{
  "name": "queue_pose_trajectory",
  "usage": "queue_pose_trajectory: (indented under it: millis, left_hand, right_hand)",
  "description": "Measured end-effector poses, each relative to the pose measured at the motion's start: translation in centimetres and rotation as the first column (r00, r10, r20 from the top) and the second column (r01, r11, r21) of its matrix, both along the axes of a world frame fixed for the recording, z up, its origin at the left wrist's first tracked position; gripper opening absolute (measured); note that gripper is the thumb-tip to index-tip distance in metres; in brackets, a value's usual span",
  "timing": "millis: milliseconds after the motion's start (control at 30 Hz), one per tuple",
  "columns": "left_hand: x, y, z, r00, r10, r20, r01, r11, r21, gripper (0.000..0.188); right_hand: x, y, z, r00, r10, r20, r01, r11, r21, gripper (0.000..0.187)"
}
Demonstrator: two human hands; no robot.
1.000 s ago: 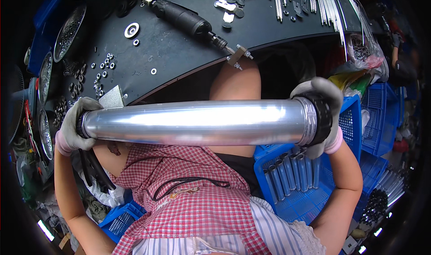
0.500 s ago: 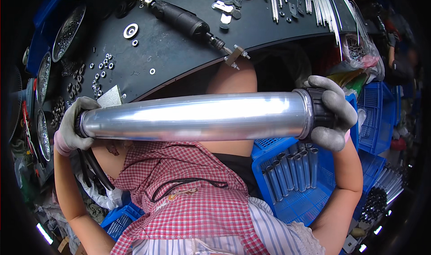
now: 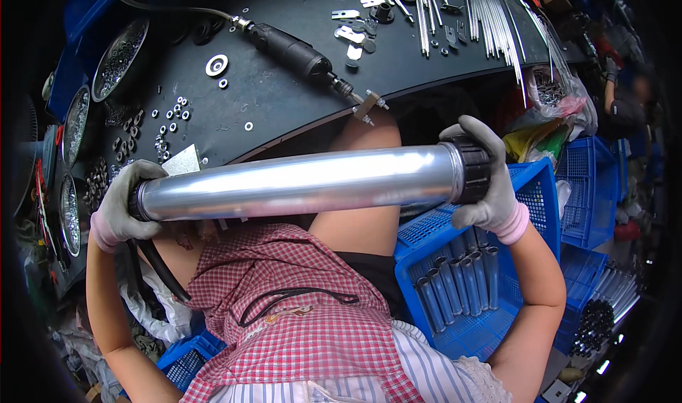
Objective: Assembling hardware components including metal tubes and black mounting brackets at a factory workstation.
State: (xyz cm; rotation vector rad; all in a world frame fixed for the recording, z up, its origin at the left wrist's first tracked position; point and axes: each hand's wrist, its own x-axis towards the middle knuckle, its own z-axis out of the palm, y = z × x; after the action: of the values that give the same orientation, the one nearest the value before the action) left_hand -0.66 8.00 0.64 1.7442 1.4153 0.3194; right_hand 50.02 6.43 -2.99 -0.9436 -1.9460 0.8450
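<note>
A long, shiny metal tube point(image 3: 298, 183) lies crosswise above my lap, held up between my two grey-gloved hands. My left hand point(image 3: 128, 203) is closed around its left end, where part of a black end piece point(image 3: 135, 200) peeks out. On the right end sits a ribbed black end cap point(image 3: 474, 170). My right hand point(image 3: 494, 183) grips this cap from the outer side, fingers over the top and thumb below, the palm against its end face.
A black worktable point(image 3: 220, 115) curves across beyond the tube. On it lie a black air-powered driver point(image 3: 291, 50), loose nuts point(image 3: 177, 110), metal rods point(image 3: 490, 26) and metal bowls point(image 3: 119, 58) of small parts. A blue crate point(image 3: 469, 339) with several tubes stands to my right.
My right hand has turned and shifted left, its fingers less curled over the end cap. The tube's right end has moved left with it. The whole view has shifted slightly.
</note>
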Motion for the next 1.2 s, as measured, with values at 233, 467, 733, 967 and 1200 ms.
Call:
queue_pose_trajectory:
  millis: [233,467,733,967,1200]
  left_hand:
    - [2.4,-2.3,1.6,0.821,-0.088,-0.564,0.376,0.827,0.418,0.077]
    - [2.2,-3.6,-0.3,0.842,-0.04,-0.539,0.41,0.696,0.589,0.061]
    - [0.3,-5.5,1.9,0.911,-0.007,-0.413,0.326,0.628,0.707,0.06]
    - [-0.9,-6.7,3.0,0.92,-0.006,-0.391,0.302,0.645,0.702,0.061]
    - [-1.2,-7.3,2.9,0.898,0.064,-0.436,0.318,0.589,0.743,0.076]
  right_hand:
    - [-1.1,-1.0,0.9,0.957,-0.195,-0.214,-0.002,0.736,-0.677,0.094]
    - [-1.9,-1.8,3.3,0.957,-0.213,-0.196,0.02,0.724,-0.69,0.071]
    - [-3.7,-2.8,5.5,0.836,0.205,-0.509,-0.253,0.967,-0.026,0.067]
    - [-2.2,-1.5,9.4,0.917,0.153,0.367,-0.357,0.723,0.591,0.072]
    - [-5.3,-3.8,9.8,0.946,-0.092,-0.312,-0.074,0.873,-0.483,0.09]
